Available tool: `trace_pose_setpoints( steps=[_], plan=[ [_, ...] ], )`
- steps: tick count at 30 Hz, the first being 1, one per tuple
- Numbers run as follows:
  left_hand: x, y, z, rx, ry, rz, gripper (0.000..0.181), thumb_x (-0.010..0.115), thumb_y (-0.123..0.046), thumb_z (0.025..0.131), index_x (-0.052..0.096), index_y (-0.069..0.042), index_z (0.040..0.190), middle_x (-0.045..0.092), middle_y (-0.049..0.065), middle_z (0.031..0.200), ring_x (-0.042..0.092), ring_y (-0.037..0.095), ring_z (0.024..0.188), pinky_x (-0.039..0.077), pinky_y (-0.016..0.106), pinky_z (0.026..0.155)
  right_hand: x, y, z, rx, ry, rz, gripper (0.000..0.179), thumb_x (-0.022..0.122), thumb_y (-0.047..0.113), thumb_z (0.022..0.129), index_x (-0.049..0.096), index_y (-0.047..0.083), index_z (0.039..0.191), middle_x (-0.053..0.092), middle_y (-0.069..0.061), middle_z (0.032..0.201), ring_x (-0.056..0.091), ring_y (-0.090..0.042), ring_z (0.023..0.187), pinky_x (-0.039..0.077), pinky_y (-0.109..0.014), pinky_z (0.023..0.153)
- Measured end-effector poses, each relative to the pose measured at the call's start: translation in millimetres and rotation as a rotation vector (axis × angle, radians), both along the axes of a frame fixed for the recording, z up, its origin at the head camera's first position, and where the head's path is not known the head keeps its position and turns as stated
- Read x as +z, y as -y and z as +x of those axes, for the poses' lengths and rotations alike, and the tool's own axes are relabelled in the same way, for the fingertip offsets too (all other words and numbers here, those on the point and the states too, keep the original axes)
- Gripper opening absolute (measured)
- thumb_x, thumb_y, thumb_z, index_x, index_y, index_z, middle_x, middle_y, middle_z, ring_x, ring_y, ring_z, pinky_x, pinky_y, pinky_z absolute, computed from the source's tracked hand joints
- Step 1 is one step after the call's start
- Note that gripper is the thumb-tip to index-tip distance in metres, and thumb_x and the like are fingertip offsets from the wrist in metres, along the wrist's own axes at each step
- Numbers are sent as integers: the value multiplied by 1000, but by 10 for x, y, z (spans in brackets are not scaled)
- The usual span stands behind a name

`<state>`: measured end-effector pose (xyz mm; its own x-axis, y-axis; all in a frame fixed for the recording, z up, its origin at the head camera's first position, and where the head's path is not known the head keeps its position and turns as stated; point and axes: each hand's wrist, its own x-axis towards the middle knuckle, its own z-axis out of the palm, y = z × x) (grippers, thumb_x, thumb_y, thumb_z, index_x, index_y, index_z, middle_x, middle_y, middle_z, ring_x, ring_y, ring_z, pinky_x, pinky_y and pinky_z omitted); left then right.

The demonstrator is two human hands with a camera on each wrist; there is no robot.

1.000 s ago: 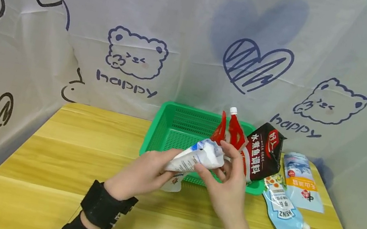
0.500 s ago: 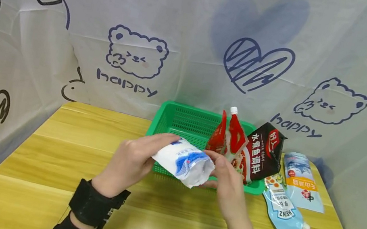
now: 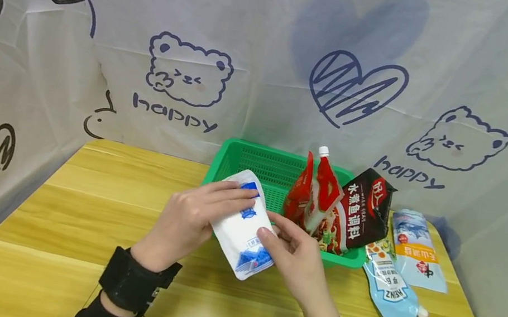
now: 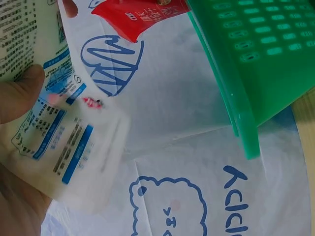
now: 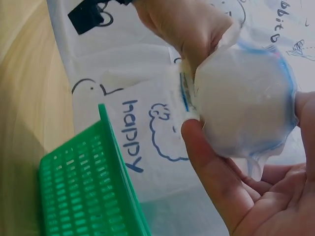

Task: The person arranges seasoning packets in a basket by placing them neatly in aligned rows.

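Observation:
A white pouch with blue print (image 3: 238, 232) is held between both hands, tilted in front of the green basket (image 3: 214, 165). My left hand (image 3: 194, 221) grips its left side, fingers lying across the printed face. On the other side my right hand (image 3: 299, 260) holds the lower right edge, thumb on the front. The left wrist view shows rows of small print on the pouch's back (image 4: 74, 142) beside a thumb. From the right wrist, the bulging whitish end of the pouch (image 5: 246, 98) appears between thumb and fingers.
Inside the basket's right half lean a red pouch with a white cap (image 3: 325, 191), another red pouch (image 3: 299, 192) and a black seasoning bag (image 3: 359, 211). Right of it lie a light blue Heinz pouch (image 3: 389, 290) and a blue-and-orange bag (image 3: 421, 253). A drawn-on white curtain (image 3: 264, 98) hangs behind.
Both hands have turned the pouch: its printed back, then its crumpled end, faced me, and now its blue-and-white front does. The basket and other bags have stayed put.

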<state>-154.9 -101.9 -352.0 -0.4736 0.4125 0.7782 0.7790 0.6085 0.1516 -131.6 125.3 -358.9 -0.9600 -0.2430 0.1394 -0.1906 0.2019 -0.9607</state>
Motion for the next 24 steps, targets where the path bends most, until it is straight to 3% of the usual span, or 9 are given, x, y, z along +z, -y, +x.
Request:
trace_pose_setpoints(
  steps=[4,8,12,15,18,21,24],
  plan=[
    [3,-1,-25,1,-11,27,45,82,11,81,79,-12,119,76,1,123,68,27,122,54,46,104,-3,20,8,-13,20,-40,45,68,16,102,60,-1,142,72,-21,117,76,-27,100,62,-28,79],
    [8,0,-42,51,-25,51,47,83,13,79,77,-8,121,72,6,131,62,31,129,46,49,113,-5,37,9,-61,-20,-62,45,68,11,101,58,-2,144,71,-23,120,77,-27,98,62,-28,78],
    [-1,-21,-58,108,-33,135,58,80,13,80,66,-3,134,57,17,147,48,38,141,36,50,120,-9,49,11,-124,-90,-104,45,66,8,102,56,-4,145,71,-24,117,76,-19,94,62,-26,77],
    [-19,-56,-51,109,-16,243,67,73,13,83,52,2,145,41,25,156,39,43,146,33,51,122,-12,59,8,-173,-114,-163,46,63,8,104,53,-2,147,69,-24,117,74,-13,94,61,-24,79],
    [-35,-125,-12,69,94,336,67,65,5,91,38,5,153,32,27,159,36,41,146,35,53,120,-18,66,3,-224,-108,-225,48,61,9,105,49,2,151,67,-21,120,70,-12,94,59,-21,80],
    [-50,-216,50,-13,319,376,64,57,-12,104,26,3,158,36,23,158,43,38,143,40,54,117,-20,65,-1,-266,-100,-261,52,60,11,106,43,4,155,65,-20,122,66,-12,94,56,-18,78],
    [-65,-310,108,-95,532,364,68,53,-28,109,19,-4,162,40,16,158,52,33,135,50,51,107,-28,62,-4,-283,-89,-284,58,60,10,106,36,4,159,63,-20,126,66,-13,99,56,-18,82]
  ],
)
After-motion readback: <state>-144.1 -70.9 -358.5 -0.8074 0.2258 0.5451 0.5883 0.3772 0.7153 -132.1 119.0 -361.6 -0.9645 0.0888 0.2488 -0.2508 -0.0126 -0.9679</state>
